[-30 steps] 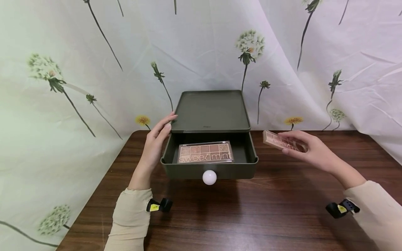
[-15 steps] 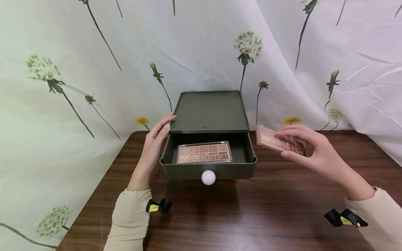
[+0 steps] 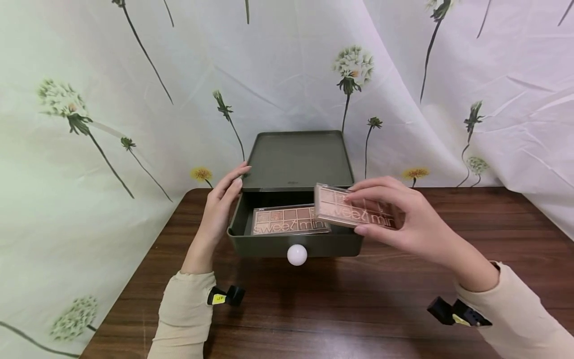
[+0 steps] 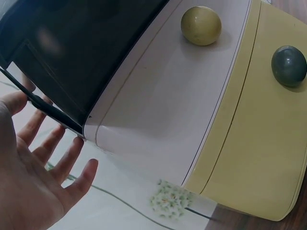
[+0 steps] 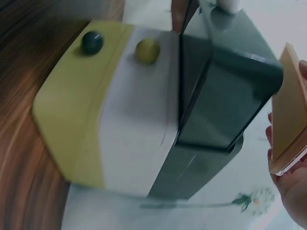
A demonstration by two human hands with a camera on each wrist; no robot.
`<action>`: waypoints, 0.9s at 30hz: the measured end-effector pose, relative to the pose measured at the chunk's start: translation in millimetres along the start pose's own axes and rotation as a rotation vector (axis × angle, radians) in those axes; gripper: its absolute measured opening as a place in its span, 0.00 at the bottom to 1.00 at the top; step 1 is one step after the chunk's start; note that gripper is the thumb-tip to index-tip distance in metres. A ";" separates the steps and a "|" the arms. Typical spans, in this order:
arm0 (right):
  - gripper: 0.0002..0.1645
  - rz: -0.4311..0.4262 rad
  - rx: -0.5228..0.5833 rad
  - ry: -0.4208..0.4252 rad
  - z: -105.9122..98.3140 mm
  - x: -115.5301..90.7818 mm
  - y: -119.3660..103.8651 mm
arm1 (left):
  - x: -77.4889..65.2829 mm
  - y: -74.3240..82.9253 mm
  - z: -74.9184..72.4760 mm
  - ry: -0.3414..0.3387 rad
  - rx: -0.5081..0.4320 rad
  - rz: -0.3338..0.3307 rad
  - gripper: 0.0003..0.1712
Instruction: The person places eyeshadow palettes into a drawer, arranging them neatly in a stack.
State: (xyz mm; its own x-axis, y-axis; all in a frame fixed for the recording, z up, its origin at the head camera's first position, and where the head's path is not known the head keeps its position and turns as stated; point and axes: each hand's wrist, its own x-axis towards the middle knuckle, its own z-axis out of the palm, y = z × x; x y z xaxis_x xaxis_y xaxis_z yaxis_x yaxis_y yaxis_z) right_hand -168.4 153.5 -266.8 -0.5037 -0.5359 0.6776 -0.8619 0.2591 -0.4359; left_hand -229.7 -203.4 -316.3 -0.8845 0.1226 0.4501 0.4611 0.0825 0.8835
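A dark green top drawer (image 3: 264,246) with a white round knob (image 3: 297,255) stands pulled out of the drawer unit (image 3: 300,158). Inside it lies an eyeshadow palette (image 3: 282,221) lettered "sweet mint" under a clear lid. My right hand (image 3: 417,224) pinches a second, similar palette (image 3: 334,203) between thumb and fingers. That palette is tilted over the drawer's right part and covers the right end of the first one in the head view. My left hand (image 3: 220,204) rests its extended fingers against the unit's upper left side; the left wrist view shows them spread along the dark edge.
Below the green tier, the wrist views show a white drawer (image 4: 148,105) with a yellowish knob and a yellow drawer (image 4: 249,143) with a dark knob, both pushed in. The unit stands on a brown wooden table (image 3: 381,309), before a dandelion-print cloth (image 3: 291,65).
My right hand has carried its palette leftward, from beside the unit to over the open drawer. The left hand has stayed at the unit's side.
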 end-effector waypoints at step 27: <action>0.19 0.156 -0.068 -0.372 49.1 73.1 -13.5 | 0.0 0.6 -0.2 -0.004 0.008 -0.009 0.25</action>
State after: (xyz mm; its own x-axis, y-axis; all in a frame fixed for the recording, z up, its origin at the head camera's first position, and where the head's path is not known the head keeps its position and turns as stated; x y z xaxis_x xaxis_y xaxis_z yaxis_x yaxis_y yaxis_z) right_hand -190.8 71.4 -240.4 -0.5845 -0.7365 0.3405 -0.7848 0.4065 -0.4678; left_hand -229.5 -203.6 -315.7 -0.8882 0.1262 0.4417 0.4538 0.0916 0.8864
